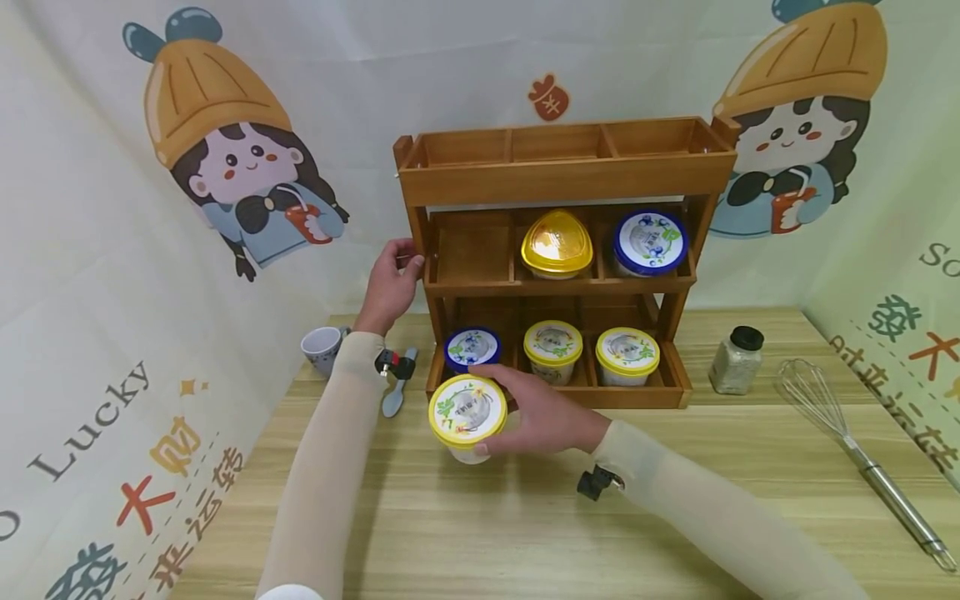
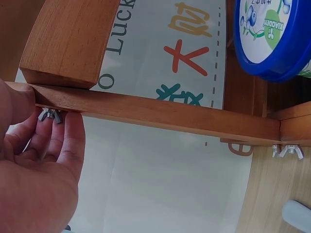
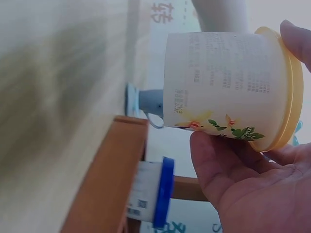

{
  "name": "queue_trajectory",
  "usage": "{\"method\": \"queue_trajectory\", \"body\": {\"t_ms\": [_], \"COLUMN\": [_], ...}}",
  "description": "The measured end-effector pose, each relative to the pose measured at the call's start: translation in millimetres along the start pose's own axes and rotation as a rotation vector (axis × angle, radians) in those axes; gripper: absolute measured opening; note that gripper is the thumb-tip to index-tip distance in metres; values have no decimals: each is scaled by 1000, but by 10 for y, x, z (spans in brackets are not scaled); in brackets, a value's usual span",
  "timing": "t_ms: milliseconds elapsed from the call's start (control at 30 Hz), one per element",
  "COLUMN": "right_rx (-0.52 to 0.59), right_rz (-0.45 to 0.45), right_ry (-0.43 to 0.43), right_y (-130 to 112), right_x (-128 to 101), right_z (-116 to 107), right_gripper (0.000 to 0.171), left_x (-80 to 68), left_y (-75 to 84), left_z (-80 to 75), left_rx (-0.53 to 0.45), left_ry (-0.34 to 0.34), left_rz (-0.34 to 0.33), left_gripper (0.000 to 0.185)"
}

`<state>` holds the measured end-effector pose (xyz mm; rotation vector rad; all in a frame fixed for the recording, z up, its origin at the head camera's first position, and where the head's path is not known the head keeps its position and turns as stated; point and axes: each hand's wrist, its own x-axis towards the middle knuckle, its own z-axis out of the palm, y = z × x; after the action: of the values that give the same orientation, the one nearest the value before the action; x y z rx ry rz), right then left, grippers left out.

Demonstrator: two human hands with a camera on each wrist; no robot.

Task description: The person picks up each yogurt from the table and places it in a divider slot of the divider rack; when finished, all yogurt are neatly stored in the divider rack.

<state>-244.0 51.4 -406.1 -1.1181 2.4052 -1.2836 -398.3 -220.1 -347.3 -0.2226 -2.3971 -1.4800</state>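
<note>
— Fingers first: how do they lie on each hand?

— On the right hand [image 1: 543,417], the fingers [image 1: 510,379] curl round a yellow-lidded cup [image 1: 467,414], with the thumb under its near side, so the cup is gripped from the right. The left hand [image 1: 390,283] has its fingers bent round the left upright of the wooden rack [image 1: 562,175], at the level of the middle shelf.

— What can't you make out?

— From the head camera the cup's wall is mostly hidden under its own lid and the hand. The left wrist view shows only the palm and fingertips [image 2: 68,141] against a rack rail, beside a small metal wing nut [image 2: 50,115]; the rest of the hand is cut off. The print on the cup is too small to read.

— And the cup itself?

— White wall, yellow rim and lid, flowers and green leaves near the top in the right wrist view [image 3: 223,87]. It is held just in front of the rack's bottom shelf, by the blue-lidded cup [image 1: 472,347] in the left compartment, above the wooden table [image 1: 480,533]. I cannot tell whether it touches the table.

— What else stands about?

— Two more yellow-lidded cups [image 1: 552,346] on the bottom shelf, a golden domed lid [image 1: 557,243] and a blue-lidded tub [image 1: 650,242] above, a mug [image 1: 322,348], a spoon [image 1: 395,396], a shaker jar [image 1: 737,361] and a whisk [image 1: 862,454].
</note>
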Motion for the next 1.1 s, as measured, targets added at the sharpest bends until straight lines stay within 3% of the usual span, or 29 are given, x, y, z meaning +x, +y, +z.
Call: {"method": "queue_trajectory", "body": {"t_ms": [400, 700, 1100], "right_rx": [0, 7, 15], "right_rz": [-81, -43, -82], "right_ry": [119, 231, 353], "right_y": [-61, -165, -340], "right_x": [127, 273, 598], "right_z": [-246, -512, -818], "right_gripper": [103, 102, 102], "left_x": [18, 27, 44], "left_y": [5, -13, -35], "left_z": [-4, 8, -2], "left_rx": [6, 6, 10], "left_ry": [-3, 5, 1], "left_rz": [-14, 4, -11], "left_gripper": [42, 41, 44]}}
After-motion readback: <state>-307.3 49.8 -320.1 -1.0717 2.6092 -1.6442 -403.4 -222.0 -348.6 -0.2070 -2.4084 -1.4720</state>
